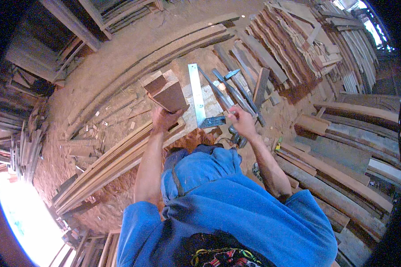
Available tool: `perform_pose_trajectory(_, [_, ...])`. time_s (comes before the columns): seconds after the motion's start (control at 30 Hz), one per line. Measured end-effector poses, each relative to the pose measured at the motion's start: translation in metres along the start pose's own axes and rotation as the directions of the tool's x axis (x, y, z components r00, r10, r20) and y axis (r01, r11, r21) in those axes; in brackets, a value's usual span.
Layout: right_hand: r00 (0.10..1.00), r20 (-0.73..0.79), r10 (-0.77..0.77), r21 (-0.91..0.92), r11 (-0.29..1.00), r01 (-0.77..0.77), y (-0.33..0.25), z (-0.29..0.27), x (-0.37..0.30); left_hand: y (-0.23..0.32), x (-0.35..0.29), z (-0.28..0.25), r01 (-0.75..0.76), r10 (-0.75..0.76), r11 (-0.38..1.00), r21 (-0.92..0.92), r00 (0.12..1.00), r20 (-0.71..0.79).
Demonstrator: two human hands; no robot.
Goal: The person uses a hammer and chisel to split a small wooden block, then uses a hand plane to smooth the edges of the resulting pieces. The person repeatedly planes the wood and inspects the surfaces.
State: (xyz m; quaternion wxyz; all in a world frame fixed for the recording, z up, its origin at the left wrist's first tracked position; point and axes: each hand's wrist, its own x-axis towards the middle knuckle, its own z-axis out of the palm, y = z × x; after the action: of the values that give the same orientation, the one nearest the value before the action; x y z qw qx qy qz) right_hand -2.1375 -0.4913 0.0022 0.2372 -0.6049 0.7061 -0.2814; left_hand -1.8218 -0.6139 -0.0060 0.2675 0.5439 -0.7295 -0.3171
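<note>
My left hand [165,118] is closed round the near end of a short brown wooden block [170,96], which is tilted up off the bench. A try square [195,94] with a pale metal blade and dark stock lies just right of it. My right hand [242,121] is closed, fingertips pinched together, close to the square's stock; what they hold, if anything, is too small to make out. Beyond this hand lie a hammer [233,74] and several long, dark hand tools [221,94] side by side. A dark, rounded object [239,139] shows below the right hand.
Long light wooden strips [107,161] run out to the lower left. Curved boards [182,42] lie across the far ground. A stack of rough-edged planks [276,46] stands at the far right, with more timber [343,178] along the right side. Wood scraps litter the reddish ground.
</note>
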Motion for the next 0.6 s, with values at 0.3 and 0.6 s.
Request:
perform_pose_trajectory(0.3, [0.882, 0.414, -0.226, -0.564, 0.696, 0.444, -0.021, 0.076, 0.013, -0.014, 0.003, -0.011, 0.074, -0.068, 0.997, -0.035, 0.987, 0.144])
perform_pose_trajectory(0.6, [0.81, 0.584, -0.043, -0.429, 0.831, 0.354, -0.053, 0.058, 0.04, -0.061, 0.001, 0.003, 0.09, -0.05, 0.985, -0.149, 0.966, 0.255])
